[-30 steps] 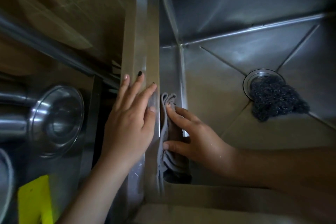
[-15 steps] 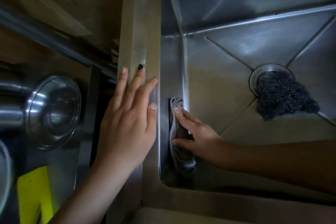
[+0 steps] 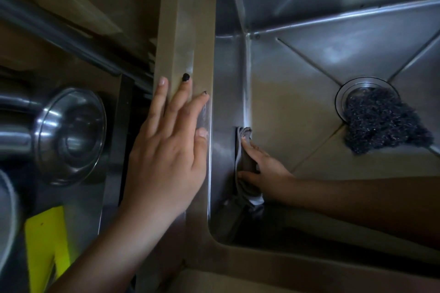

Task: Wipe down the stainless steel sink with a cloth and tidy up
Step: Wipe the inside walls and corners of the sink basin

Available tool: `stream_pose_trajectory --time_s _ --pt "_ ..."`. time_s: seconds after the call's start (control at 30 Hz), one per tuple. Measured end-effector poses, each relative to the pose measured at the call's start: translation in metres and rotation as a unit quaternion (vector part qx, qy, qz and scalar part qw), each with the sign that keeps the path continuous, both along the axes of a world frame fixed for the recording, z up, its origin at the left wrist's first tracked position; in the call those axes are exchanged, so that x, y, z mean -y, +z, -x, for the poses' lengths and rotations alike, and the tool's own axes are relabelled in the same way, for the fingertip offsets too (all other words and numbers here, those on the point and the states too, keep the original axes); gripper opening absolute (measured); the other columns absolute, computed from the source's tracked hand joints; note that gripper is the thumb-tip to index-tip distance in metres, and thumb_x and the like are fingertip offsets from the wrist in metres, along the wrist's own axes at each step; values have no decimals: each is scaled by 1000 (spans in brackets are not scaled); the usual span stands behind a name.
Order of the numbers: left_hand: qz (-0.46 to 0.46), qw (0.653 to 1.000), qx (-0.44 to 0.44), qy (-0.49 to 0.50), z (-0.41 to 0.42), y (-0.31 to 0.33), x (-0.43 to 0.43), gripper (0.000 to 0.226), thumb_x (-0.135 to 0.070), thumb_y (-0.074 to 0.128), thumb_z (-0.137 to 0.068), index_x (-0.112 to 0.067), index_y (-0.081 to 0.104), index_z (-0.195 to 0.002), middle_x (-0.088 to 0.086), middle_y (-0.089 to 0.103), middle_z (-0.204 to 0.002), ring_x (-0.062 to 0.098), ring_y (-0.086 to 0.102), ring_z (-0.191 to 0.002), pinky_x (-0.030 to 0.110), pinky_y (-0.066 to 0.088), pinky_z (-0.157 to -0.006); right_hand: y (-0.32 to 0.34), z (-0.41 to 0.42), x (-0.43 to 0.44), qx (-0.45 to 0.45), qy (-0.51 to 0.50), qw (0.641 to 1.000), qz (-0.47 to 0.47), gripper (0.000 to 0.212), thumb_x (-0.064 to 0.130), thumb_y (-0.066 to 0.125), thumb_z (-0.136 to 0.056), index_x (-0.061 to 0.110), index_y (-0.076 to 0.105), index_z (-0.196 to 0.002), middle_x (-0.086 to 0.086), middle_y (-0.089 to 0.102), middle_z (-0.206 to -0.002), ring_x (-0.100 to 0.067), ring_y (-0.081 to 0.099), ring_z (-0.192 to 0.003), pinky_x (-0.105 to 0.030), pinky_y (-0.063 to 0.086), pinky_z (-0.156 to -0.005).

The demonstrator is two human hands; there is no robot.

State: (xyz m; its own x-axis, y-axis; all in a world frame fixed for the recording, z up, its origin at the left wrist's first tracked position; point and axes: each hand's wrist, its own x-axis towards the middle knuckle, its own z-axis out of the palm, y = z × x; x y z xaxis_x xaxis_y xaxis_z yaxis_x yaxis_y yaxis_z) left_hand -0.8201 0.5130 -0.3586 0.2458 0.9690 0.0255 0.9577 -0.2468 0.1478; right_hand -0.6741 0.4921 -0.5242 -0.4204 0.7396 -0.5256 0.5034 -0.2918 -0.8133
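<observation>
Since a second ago, your right hand and the cloth have gone lower down the left inner wall of the sink, and they now sit at the seam where that wall meets the floor. Your left hand has stayed in its place on the rim.

Right hand: released, not gripping. The fingers lie straight and press the grey cloth flat against the left wall, with the thumb stretched out on the near side of it. The forearm reaches in from the right, across the near part of the basin.

Cloth: folded and bunched. Its far end stands just past your fingertips. Its near end trails toward the near-left corner of the sink, where it is in shadow.

Left hand: released, palm down. The fingers are straight and slightly spread along the flat steel rim left of the basin. Two nails show dark polish.

Drain: in the floor to the right, well apart from the cloth. A dark scouring pad lies partly over it and spreads to the near right.

Left of the rim: a round steel lid. Near-left: a yellow object, kind not clear.
</observation>
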Motion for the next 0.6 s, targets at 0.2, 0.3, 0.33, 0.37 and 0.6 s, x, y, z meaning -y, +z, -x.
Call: stream_pose_trajectory --time_s 0.2,0.3,0.33,0.37,0.6 --pt "-4 1000 -3 2 0 0 -1 47 -22 31 -90 -9 45 -133 9 35 -146 28 17 -140 32 11 -114 35 -1 -5 -33 -26 998 53 85 32 70 -81 29 17 -148 -3 47 -141 -17 49 -124 -26 38 -104" --pt "-3 1000 -2 5 0 0 -1 47 -23 31 -90 -10 45 -133 9 34 -147 27 16 -141 30 10 -114 62 -1 -3 -60 -33 997 29 88 32 72 -77 27 19 -147 1 43 -144 -11 44 -127 -24 35 -107" --pt "-1 1000 -1 6 0 0 -1 47 -23 31 -90 -10 44 -133 8 34 -147 26 15 -141 29 9 -114 72 -2 -2 -80 -32 996 24 90 31 74 -76 26 18 -147 4 41 -144 -6 42 -127 -20 33 -106" --pt "0 1000 0 6 0 0 -1 47 -24 30 -90 -10 44 -133 8 34 -147 26 15 -141 29 9 -114 82 -3 0 -105 -31 994 24 93 29 75 -74 26 18 -147 6 40 -144 -1 40 -125 -17 32 -105" --pt "-2 1000 -5 2 0 -1 -2 48 -25 29 -91 -10 43 -134 9 33 -147 26 14 -141 31 9 -114 124 -4 16 -117 -14 990 -72 101 32 79 -70 29 12 -146 12 26 -150 4 20 -136 -7 18 -107"
